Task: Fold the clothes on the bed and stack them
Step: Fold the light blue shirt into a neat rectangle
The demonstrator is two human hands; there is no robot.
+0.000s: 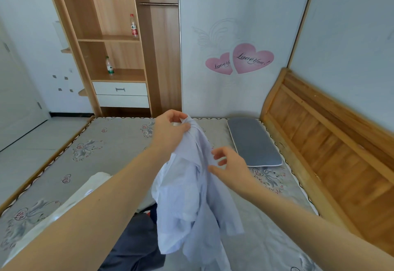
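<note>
Left hand (pixel 170 130) pinches the pale shirt (pixel 191 196) aloft mid-bed; right hand (pixel 230 164), fingers loose, risks bunching it.

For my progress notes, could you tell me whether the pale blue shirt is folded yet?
Not folded. The pale blue shirt hangs loose and crumpled from the left hand, which pinches its top; the right hand reaches toward it.

A pillow (pixel 253 141) lies on the mattress (pixel 115 149), right of the shirt (pixel 191 196).
</note>
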